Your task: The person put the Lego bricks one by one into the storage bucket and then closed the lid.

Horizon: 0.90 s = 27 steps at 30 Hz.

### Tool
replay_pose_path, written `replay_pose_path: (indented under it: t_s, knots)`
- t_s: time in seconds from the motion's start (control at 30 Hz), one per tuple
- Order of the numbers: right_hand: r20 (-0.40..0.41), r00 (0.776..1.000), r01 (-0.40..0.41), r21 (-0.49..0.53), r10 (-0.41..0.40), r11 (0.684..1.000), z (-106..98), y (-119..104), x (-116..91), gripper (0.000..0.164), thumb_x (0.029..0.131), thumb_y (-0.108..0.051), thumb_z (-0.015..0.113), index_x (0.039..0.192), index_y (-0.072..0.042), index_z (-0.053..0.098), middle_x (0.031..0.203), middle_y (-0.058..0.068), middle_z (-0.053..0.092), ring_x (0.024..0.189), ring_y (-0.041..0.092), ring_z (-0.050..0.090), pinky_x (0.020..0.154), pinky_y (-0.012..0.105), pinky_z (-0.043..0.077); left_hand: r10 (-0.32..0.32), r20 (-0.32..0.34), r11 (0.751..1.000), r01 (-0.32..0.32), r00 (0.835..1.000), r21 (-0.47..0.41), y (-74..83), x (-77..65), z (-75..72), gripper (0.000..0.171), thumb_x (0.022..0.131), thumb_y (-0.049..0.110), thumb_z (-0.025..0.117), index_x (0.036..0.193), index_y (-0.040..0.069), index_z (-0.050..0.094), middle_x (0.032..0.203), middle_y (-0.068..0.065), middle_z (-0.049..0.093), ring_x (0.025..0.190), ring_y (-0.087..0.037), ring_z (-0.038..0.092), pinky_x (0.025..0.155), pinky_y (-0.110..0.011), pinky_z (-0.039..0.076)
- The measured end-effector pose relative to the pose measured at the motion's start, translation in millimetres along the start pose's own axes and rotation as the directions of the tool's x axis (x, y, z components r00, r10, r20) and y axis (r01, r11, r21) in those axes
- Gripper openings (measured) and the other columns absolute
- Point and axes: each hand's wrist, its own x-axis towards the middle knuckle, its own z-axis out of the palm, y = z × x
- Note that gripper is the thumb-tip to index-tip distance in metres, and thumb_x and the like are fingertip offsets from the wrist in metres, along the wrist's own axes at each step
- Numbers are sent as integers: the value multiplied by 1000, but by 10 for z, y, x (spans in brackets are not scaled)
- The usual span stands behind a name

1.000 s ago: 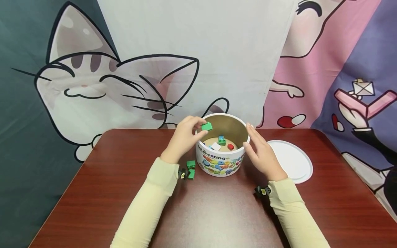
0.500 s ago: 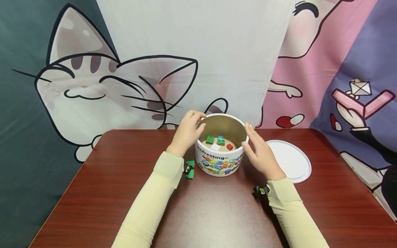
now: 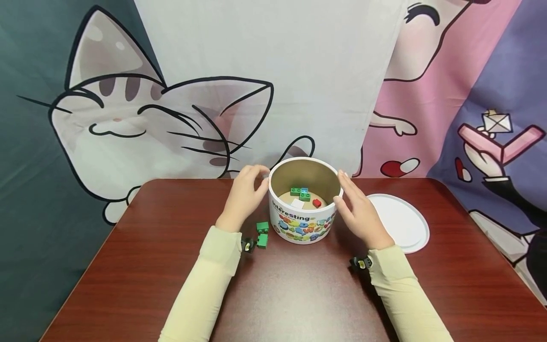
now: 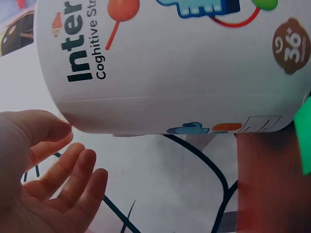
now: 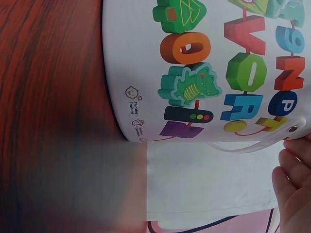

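Observation:
A round white bucket (image 3: 304,225) with printed letters and shapes stands upright on the table, its top uncovered. Inside lie green bricks (image 3: 305,196), a small blue one, a white piece (image 3: 297,204) and a red brick (image 3: 316,203). My left hand (image 3: 245,192) is at the bucket's left rim, fingers loosely bent and holding nothing; the left wrist view has its thumb right at the bucket's edge. My right hand (image 3: 360,211) rests along the right rim with extended fingers. Two green bricks (image 3: 262,234) lie on the table left of the bucket, near my left wrist.
A white round lid (image 3: 399,223) lies flat on the table to the right, behind my right hand. The bucket's pale handle (image 5: 252,146) hangs at its side in the right wrist view. A cartoon-printed cloth (image 3: 273,85) hangs behind the table's far edge.
A green brick that my left hand held over the bucket has dropped inside and now lies beside the other bricks. My left hand has drawn back left to the rim; my right hand stays put.

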Motion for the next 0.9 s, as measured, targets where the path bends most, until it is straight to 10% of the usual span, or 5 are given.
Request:
replay_pose_path:
  t_s: [0.27, 0.9]
  knots:
    - [-14, 1000, 8, 2, -8, 1000, 9, -2, 5, 63, 102, -26, 58, 158, -8, 35, 162, 11, 33, 148, 34, 33, 116, 56, 30, -113, 153, 994, 113, 982, 8, -92, -189, -86, 17, 94, 8, 67, 111, 4, 69, 105, -12, 65, 95, -26, 62, 87, -41, 53]
    - [4, 1000, -16, 9, 16, 1000, 17, 30, -7, 63, 104, -34, 55, 159, -11, 33, 163, 10, 32, 150, 30, 30, 117, 56, 29, -171, 499, 985, 159, 850, 67, -277, -360, -61, 23, 89, 5, 76, 111, 5, 68, 105, -8, 67, 98, -22, 64, 90, -39, 54]
